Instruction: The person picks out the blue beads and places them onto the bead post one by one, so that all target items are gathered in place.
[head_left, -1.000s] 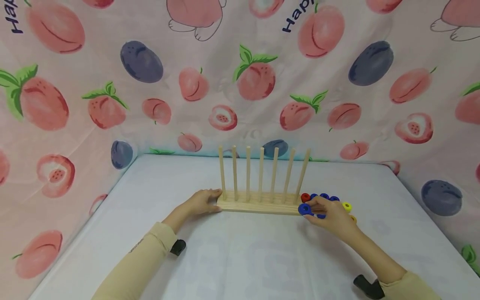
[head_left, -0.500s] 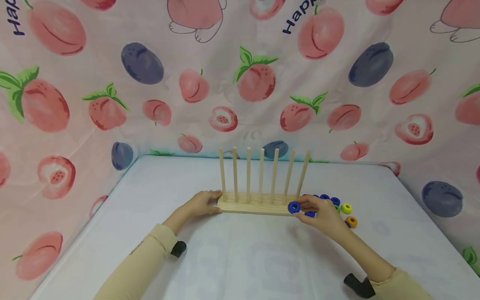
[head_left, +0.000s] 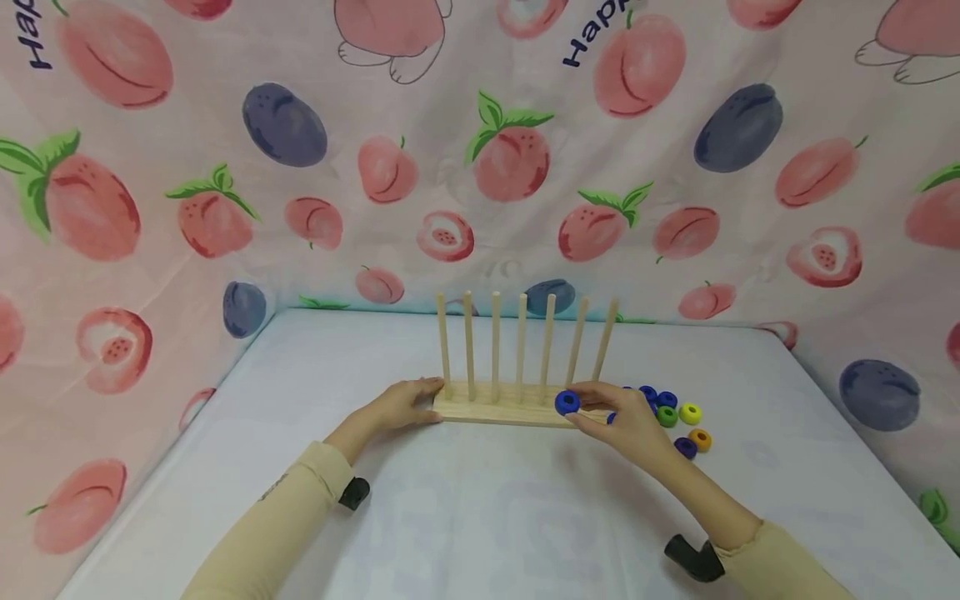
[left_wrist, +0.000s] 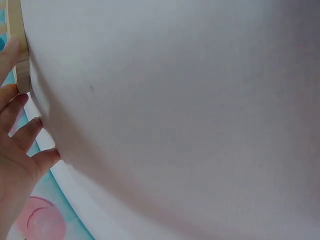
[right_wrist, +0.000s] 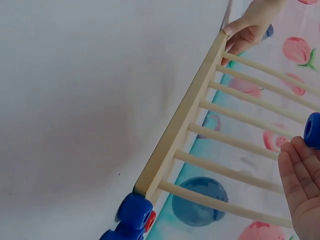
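A wooden peg rack (head_left: 495, 412) with a row of bare upright pegs stands on the white table. My left hand (head_left: 399, 407) grips its left end, thumb in front and fingers at the back; the left wrist view shows the fingertips at the end of the base (left_wrist: 23, 75). Between thumb and fingertips, my right hand (head_left: 633, 421) pinches a blue ring-shaped bead (head_left: 562, 412). That bead is held in front of the rack's right part, its hole facing the head camera. In the right wrist view the same bead (right_wrist: 312, 131) sits at the fingertips, beside the pegs.
Right of the rack lie several loose beads: blue ones (head_left: 667, 400), a green bead (head_left: 663, 422), a yellow bead (head_left: 686, 417), an orange bead (head_left: 705, 445) and a dark purple bead (head_left: 681, 452). Two blue beads (right_wrist: 134, 212) and a red bead (right_wrist: 150, 221) lie by the rack's right end.
My right hand has moved left and slightly up with the blue bead, from the rack's right end to in front of its pegs. More loose beads show behind it. The left hand stays put.
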